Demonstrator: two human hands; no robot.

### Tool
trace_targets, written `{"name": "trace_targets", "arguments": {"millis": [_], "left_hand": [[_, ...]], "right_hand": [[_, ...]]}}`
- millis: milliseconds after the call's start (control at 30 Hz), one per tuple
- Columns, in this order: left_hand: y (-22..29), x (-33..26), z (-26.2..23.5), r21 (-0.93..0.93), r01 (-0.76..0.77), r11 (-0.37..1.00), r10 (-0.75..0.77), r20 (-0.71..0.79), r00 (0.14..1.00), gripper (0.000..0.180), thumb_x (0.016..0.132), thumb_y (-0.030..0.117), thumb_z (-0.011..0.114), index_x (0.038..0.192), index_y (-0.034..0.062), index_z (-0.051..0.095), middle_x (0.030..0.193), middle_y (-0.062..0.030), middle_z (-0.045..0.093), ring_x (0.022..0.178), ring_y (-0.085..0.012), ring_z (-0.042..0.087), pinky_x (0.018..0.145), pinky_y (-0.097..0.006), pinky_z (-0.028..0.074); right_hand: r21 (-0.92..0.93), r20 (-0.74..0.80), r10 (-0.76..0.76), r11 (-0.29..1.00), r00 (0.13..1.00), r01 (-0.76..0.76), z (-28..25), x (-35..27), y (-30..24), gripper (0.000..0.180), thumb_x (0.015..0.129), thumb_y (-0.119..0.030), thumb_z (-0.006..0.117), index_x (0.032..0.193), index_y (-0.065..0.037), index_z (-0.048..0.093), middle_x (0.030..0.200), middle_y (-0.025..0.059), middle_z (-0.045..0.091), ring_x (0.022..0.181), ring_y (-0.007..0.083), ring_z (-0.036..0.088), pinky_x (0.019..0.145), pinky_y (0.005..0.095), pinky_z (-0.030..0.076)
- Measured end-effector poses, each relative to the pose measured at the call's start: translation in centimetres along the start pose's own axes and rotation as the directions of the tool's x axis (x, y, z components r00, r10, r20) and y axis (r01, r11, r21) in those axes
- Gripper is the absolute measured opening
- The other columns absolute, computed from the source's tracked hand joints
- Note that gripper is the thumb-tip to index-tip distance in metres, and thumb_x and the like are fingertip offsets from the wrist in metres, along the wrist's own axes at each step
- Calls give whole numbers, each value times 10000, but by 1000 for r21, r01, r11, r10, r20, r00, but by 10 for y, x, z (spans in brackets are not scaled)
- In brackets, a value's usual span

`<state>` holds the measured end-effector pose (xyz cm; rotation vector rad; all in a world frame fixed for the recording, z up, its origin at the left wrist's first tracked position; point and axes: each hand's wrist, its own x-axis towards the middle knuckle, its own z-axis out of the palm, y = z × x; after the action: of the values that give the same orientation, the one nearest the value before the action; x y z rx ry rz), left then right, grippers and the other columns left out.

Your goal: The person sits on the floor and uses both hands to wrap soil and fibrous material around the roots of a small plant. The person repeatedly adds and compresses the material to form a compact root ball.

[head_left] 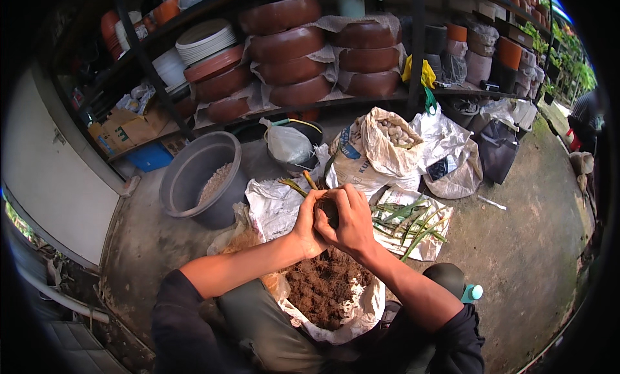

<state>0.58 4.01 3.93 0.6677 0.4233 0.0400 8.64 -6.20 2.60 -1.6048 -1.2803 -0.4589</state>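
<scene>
My left hand (307, 220) and my right hand (351, 220) are closed together around a dark, rounded thing (328, 212). Fingers cover most of it, so I cannot tell whether it is a small pot or a clump of soil. Just beyond my knuckles, yellow-green stems (295, 187) stick up; whether they join the dark thing is hidden. Under my hands, between my legs, an open white sack (352, 334) holds brown fibrous soil (320, 287). Cut long green leaves (413, 222) lie on a flattened white sack (431, 248) to the right.
A large grey tub (171, 187) with pale grit stands at left. Ahead are a sack of stones (371, 151) and a black basin (316, 132) holding a plastic bag. Shelves carry stacked brown pots (290, 48). A turquoise-capped bottle (473, 292) sits by my right knee. Another person (586, 112) is far right.
</scene>
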Motion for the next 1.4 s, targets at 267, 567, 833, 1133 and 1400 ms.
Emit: {"name": "trace_targets", "arguments": {"millis": [267, 567, 833, 1133, 1400], "left_hand": [[-1, 6, -4, -58, 23, 998, -25, -22, 999, 431, 903, 546, 405, 1023, 179, 597, 1053, -21, 637, 993, -203, 634, 856, -399, 530], [1, 11, -14, -57, 111, 992, -102, 149, 984, 504, 915, 609, 429, 1139, 185, 587, 1121, -13, 621, 1084, -188, 606, 924, -403, 518], [0, 8, 11, -71, -19, 997, 29, 143, 989, 354, 947, 473, 466, 1027, 158, 607, 1009, -6, 627, 952, -151, 618, 841, -351, 519], [-8, 23, -20, -148, -74, 986, 103, 201, 974, 383, 916, 462, 435, 995, 128, 605, 1008, -44, 631, 971, -177, 618, 852, -352, 519], [-6, 18, -12, -105, -102, 989, 117, 152, 981, 342, 930, 445, 448, 1064, 176, 613, 1094, -18, 635, 1058, -193, 605, 932, -402, 487]], "right_hand": [[33, 7, -90, 995, 996, 90, -7, 3, -3, 397, 795, -279, 695, 1073, -21, 577, 1113, 153, 598, 953, 330, 596, 805, 410, 456], [-11, -43, -108, 994, 993, 108, -10, 6, 4, 325, 740, -180, 687, 1012, -26, 598, 969, 123, 591, 853, 308, 585, 749, 391, 451], [74, -173, 9, 997, 985, 3, -7, 6, -2, 302, 751, -166, 668, 1010, -31, 592, 990, 117, 605, 890, 294, 591, 796, 394, 433], [-9, -138, -158, 987, 978, 158, -5, 4, -5, 433, 692, -236, 692, 1076, -52, 608, 1020, 78, 605, 941, 251, 590, 906, 439, 387], [43, -108, 12, 999, 994, -8, -4, 5, 1, 320, 771, -233, 641, 1033, -52, 606, 949, 104, 575, 892, 287, 575, 823, 401, 400]]}}
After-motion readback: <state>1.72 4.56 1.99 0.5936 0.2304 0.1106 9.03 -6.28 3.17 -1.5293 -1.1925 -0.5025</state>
